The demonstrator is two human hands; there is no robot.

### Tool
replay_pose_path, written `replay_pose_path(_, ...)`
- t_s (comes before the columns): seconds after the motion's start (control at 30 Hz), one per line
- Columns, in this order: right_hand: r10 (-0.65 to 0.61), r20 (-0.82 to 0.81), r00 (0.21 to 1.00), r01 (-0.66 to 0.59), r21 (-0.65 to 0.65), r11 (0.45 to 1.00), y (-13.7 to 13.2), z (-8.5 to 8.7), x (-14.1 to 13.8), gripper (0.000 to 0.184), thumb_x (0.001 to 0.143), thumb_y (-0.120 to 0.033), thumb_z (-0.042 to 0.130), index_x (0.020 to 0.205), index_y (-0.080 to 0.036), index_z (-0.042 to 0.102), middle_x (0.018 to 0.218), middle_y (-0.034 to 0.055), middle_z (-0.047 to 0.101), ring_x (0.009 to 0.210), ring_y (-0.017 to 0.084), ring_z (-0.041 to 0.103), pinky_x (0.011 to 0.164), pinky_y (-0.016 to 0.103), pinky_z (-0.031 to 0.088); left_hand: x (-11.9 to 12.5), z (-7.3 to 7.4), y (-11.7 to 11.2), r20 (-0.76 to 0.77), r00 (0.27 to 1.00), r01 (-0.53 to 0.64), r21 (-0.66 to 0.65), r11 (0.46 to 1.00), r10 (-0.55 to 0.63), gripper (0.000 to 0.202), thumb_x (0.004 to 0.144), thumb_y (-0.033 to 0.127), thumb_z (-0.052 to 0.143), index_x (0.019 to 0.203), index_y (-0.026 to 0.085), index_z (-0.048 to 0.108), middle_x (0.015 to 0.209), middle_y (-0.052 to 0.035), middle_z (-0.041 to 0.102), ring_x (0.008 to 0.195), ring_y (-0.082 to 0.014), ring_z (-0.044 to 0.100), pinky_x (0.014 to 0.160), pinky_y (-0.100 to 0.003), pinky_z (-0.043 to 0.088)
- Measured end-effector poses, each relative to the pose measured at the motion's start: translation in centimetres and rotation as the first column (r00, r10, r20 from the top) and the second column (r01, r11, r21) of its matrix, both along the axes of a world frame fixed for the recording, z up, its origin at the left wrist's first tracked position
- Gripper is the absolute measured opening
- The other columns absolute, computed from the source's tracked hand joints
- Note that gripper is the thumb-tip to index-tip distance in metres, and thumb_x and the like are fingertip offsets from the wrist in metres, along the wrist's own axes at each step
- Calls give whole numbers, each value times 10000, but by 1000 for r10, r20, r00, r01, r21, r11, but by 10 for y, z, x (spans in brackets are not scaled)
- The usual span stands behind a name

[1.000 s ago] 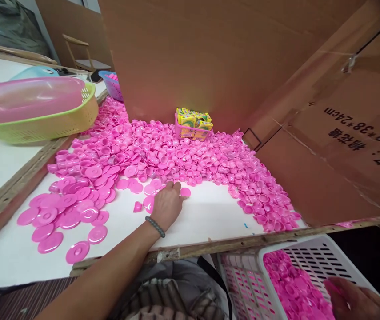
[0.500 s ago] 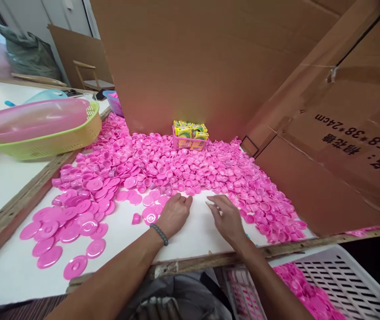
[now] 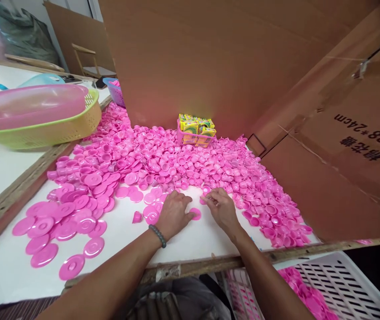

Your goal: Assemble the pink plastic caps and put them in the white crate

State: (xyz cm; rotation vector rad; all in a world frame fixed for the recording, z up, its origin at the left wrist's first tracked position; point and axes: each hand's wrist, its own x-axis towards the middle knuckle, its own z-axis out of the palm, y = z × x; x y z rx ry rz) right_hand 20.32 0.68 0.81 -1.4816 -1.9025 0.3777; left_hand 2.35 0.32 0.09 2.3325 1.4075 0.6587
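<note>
My left hand is over the white tabletop, thumb and forefinger apart. Its thumb tip meets the left edge of a small pink saucer that appears to lie flat. To the right, my right hand pinches a small pink piece, apparently a toy cup, partly hidden by the fingertips. Beyond both hands spreads a heap of pink toy cups. Overlapping pink saucers lie to the left, and a single pink cup rests beside my left hand.
A pink basket of yellow boxes stands against the cardboard wall. Yellow-green and pink baskets sit at left beyond a wooden strip. A white slotted crate holds pink pieces below the table's right edge.
A pink saucer now shows beside my left thumb, and the left thumb and forefinger have parted. My right hand has moved slightly up and left and closed on a pink piece. The view has shifted slightly.
</note>
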Motion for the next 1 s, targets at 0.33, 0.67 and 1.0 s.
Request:
replay_pose_path(0.33,132,-16,991,-130,79,988,-32,7,-6,137,852,-201,456,837,-207,592,863,33,602,817,151,546,707,268,439,0,3,-11,51,998,31,-49,998,-28,383,713,367,630,1055,208,562,866,-57,602,930,-231,439,781,-360,336)
replay_pose_path(0.67,258,474,842,-278,-28,960,-38,5,-15,212,831,-90,391,740,-170,565,646,25,537,663,155,455,629,263,349,5,-3,-15,57,998,30,-77,997,-25,414,745,290,602,1118,175,466,895,-61,620,935,-222,437,800,-353,336)
replay_pose_path(1.0,263,627,733,-312,-33,949,-45,0,-25,234,798,-42,373,799,-162,575,747,65,570,712,200,445,662,331,338,4,-1,-14,2,999,39,-118,992,-39,464,733,169,557,1177,150,424,870,-92,620,934,-241,444,770,-359,344)
